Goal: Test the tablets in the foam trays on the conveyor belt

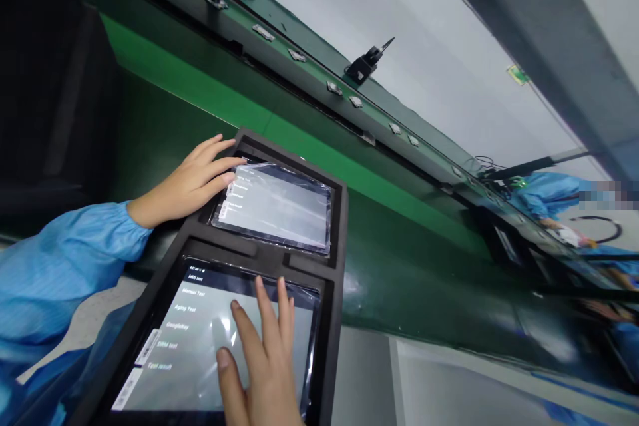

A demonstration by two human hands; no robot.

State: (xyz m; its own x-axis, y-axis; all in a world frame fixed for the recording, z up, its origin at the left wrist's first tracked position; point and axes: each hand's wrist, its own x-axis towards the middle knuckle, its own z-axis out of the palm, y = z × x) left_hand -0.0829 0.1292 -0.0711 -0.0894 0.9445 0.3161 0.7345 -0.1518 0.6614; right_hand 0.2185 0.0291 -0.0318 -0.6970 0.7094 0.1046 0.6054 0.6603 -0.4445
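Here's the black foam tray (272, 257), a tablet in each of its two compartments: the near tablet (194, 346) lies under my right hand (269, 366), its grey screen listing MMI test entries, while the far tablet (279, 210) gleams beneath wrinkled clear film. My right fingers fan wide over the glass, contact I can't tell; my left hand (192, 183) lies loosely spread at the far tablet's left edge.

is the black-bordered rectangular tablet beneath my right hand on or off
On. The black-bordered rectangular tablet glows grey, showing an "MMI test" heading above menu lines such as "Manual Test".
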